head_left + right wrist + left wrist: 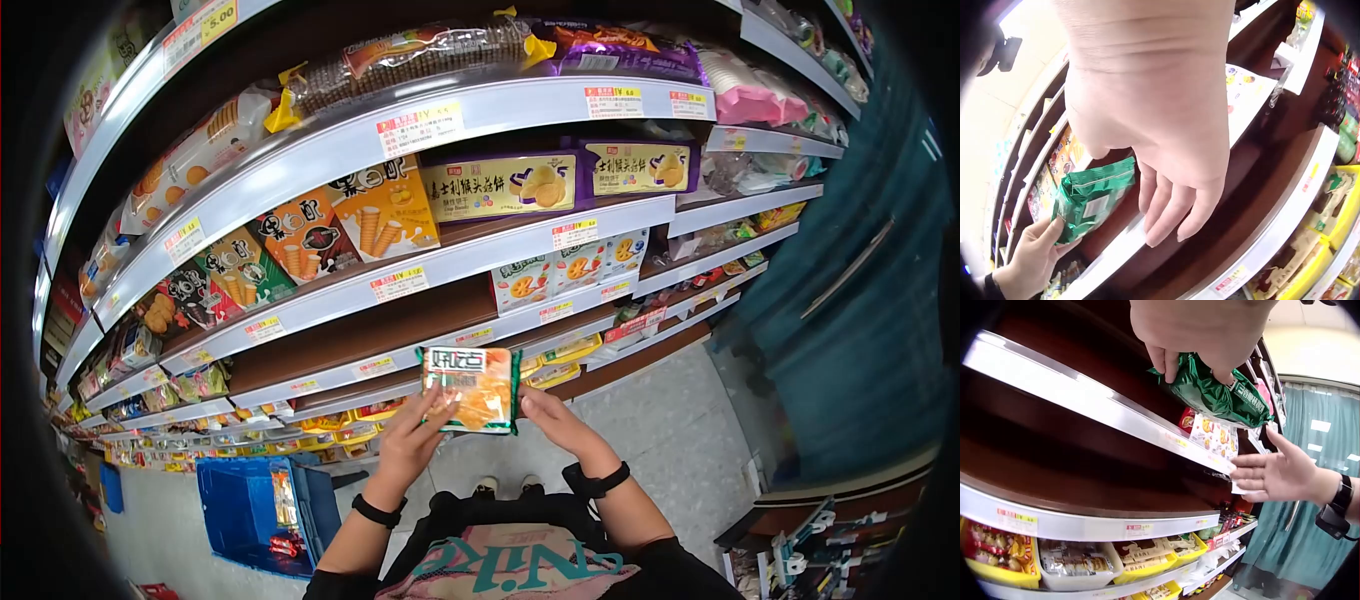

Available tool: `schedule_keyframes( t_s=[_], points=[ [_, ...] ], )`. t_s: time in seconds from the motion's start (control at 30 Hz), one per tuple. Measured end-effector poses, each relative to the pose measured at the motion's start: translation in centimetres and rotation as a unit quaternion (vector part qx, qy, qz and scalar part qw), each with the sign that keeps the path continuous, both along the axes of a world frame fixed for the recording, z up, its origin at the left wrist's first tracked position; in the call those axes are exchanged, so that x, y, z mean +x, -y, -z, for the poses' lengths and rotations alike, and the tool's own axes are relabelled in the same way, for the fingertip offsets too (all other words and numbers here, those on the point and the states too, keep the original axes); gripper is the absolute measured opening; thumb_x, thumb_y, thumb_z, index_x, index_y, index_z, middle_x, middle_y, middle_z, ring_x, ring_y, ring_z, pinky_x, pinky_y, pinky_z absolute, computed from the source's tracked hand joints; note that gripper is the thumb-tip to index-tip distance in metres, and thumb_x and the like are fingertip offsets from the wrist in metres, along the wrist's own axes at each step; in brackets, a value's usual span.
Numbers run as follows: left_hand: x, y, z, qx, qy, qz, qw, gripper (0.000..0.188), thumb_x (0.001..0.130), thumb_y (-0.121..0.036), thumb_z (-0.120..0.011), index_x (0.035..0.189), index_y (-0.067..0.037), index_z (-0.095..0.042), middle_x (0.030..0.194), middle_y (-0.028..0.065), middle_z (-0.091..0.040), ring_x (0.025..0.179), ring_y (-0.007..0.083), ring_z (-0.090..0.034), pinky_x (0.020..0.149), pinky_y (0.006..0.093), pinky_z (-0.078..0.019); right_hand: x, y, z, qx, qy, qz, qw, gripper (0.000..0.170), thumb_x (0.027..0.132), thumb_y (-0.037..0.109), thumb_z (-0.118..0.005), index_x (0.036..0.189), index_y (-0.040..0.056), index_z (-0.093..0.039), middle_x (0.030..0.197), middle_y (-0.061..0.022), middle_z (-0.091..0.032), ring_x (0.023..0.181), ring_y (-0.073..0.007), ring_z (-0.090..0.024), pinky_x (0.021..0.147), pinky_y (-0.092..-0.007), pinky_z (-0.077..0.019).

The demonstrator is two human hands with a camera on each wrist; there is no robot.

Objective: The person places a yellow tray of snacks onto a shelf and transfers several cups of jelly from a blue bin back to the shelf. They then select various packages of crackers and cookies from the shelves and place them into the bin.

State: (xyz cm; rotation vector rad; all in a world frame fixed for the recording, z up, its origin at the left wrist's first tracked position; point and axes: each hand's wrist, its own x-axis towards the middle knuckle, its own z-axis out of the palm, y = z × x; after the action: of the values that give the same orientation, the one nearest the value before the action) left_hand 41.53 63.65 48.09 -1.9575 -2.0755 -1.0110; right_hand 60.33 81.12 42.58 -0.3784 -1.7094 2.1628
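A green-edged biscuit packet [470, 390] with a picture of golden biscuits on its front is held up before the shelves. My left hand [412, 440] grips it at its left side, fingers over the front. The left wrist view shows the shiny green back of the packet [1216, 394] between thumb and fingers. Beside the packet's right edge is my right hand [560, 420], its fingers extended and holding nothing. In the left wrist view the right hand's [1282, 472] palm faces the packet, thumb tip close to its corner.
Curved shelves [330, 370] hold boxed biscuits, among them purple-and-yellow boxes [500, 188] and orange boxes [385, 210]. Yellow bins [1141, 569] of snacks line the lower shelf. A blue basket [225, 510] with a few packs stands at the lower left. A teal curtain [840, 290] hangs at the right.
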Motion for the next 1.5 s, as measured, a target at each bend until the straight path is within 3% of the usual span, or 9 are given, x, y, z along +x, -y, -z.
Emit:
schedule_keyframes(
  t_s=[0.17, 0.37, 0.43, 0.5, 0.57, 0.67, 0.9, 1.3, 1.5],
  points=[
    [2.1, 0.1, 1.2, -0.040, 0.012, 0.008, 0.999, 0.056, 0.064, -0.004, -0.078, 0.117, -0.014, -0.064, 0.138, 0.0132, -0.046, 0.118, 0.0316, -0.053, 0.098, 0.0413, -0.0448, 0.7, -0.3, 0.0, -0.016, 0.067, -0.028, 0.997, 0.036, 0.093, 0.012, -0.059, 0.124, -0.0020, -0.047, 0.113, -0.0040, -0.060, 0.100, -0.0075, -0.056, 0.085, -0.0239, -0.0464],
    [2.9, 0.6, 3.8, -0.041, 0.286, -0.025, 0.957, 0.094, 0.066, -0.008, -0.083, 0.143, -0.007, -0.029, 0.149, 0.0175, -0.023, 0.119, 0.0308, -0.052, 0.097, 0.0389, -0.0457, 3.1, 1.0, 3.0, -0.059, 0.088, -0.013, 0.994, 0.036, 0.091, 0.010, -0.061, 0.123, -0.0008, -0.048, 0.110, -0.0049, -0.062, 0.096, -0.0089, -0.059, 0.082, -0.0241, -0.0479],
    [2.3, 1.7, 6.0, -0.072, 0.348, -0.023, 0.934, 0.089, 0.073, -0.006, -0.078, 0.144, -0.006, -0.023, 0.145, 0.0178, -0.031, 0.119, 0.0288, -0.052, 0.097, 0.0379, -0.0460, 3.4, 2.1, 3.1, -0.055, 0.064, 0.031, 0.996, 0.024, 0.090, 0.014, -0.064, 0.109, 0.0019, -0.057, 0.085, 0.0040, -0.060, 0.070, -0.0008, -0.050, 0.060, -0.0189, -0.0410],
    [1.9, 2.6, 7.0, -0.144, 0.559, -0.025, 0.816, 0.079, 0.081, -0.005, -0.072, 0.143, -0.003, -0.024, 0.138, 0.0175, -0.040, 0.120, 0.0272, -0.052, 0.097, 0.0375, -0.0458, 3.8, 3.3, 3.9, -0.055, 0.067, 0.035, 0.996, 0.024, 0.090, 0.015, -0.064, 0.109, 0.0017, -0.056, 0.085, 0.0037, -0.060, 0.070, -0.0009, -0.050, 0.061, -0.0193, -0.0411],
    [1.8, 3.4, 7.0, -0.154, 0.592, -0.003, 0.791, 0.061, 0.088, -0.007, -0.064, 0.139, 0.001, -0.031, 0.129, 0.0148, -0.050, 0.116, 0.0221, -0.053, 0.097, 0.0338, -0.0448, 4.2, 4.4, 4.1, -0.030, 0.115, -0.010, 0.993, 0.032, 0.091, 0.013, -0.063, 0.117, -0.0006, -0.051, 0.103, -0.0037, -0.063, 0.089, -0.0064, -0.059, 0.076, -0.0221, -0.0475],
    [0.7, 4.7, 7.5, -0.195, 0.650, 0.051, 0.733, 0.031, 0.090, -0.009, -0.062, 0.117, 0.004, -0.053, 0.116, 0.0083, -0.061, 0.105, 0.0118, -0.057, 0.091, 0.0248, -0.0450, 3.9, 7.2, 3.4, -0.014, 0.133, 0.010, 0.991, 0.031, 0.090, 0.013, -0.063, 0.116, -0.0003, -0.052, 0.095, -0.0009, -0.063, 0.081, -0.0036, -0.056, 0.069, -0.0200, -0.0452],
    [-4.3, 10.9, 8.5, -0.233, 0.645, 0.104, 0.720, 0.029, 0.090, -0.010, -0.063, 0.115, 0.003, -0.057, 0.110, 0.0061, -0.064, 0.099, 0.0097, -0.058, 0.089, 0.0252, -0.0464, 0.9, 16.8, 5.0, 0.039, 0.169, 0.080, 0.982, 0.025, 0.090, 0.012, -0.064, 0.110, 0.0008, -0.055, 0.083, 0.0043, -0.059, 0.070, -0.0008, -0.049, 0.059, -0.0200, -0.0401],
    [-7.1, 18.7, 11.6, -0.249, 0.683, 0.191, 0.660, 0.027, 0.088, -0.007, -0.064, 0.112, 0.003, -0.057, 0.109, 0.0087, -0.065, 0.098, 0.0128, -0.062, 0.087, 0.0265, -0.0497, -1.1, 29.1, 1.8, 0.028, 0.229, 0.181, 0.956, 0.031, 0.090, 0.018, -0.064, 0.111, -0.0034, -0.056, 0.094, -0.0048, -0.065, 0.083, -0.0075, -0.059, 0.073, -0.0244, -0.0487],
    [-5.8, 21.3, 10.6, -0.243, 0.657, 0.204, 0.684, 0.028, 0.087, -0.007, -0.065, 0.112, 0.002, -0.055, 0.109, 0.0077, -0.064, 0.098, 0.0123, -0.061, 0.087, 0.0256, -0.0490, 0.3, 32.5, 1.5, 0.047, 0.211, 0.219, 0.951, 0.033, 0.090, 0.019, -0.065, 0.111, -0.0046, -0.056, 0.094, -0.0055, -0.065, 0.082, -0.0080, -0.059, 0.072, -0.0252, -0.0490]
  ],
)
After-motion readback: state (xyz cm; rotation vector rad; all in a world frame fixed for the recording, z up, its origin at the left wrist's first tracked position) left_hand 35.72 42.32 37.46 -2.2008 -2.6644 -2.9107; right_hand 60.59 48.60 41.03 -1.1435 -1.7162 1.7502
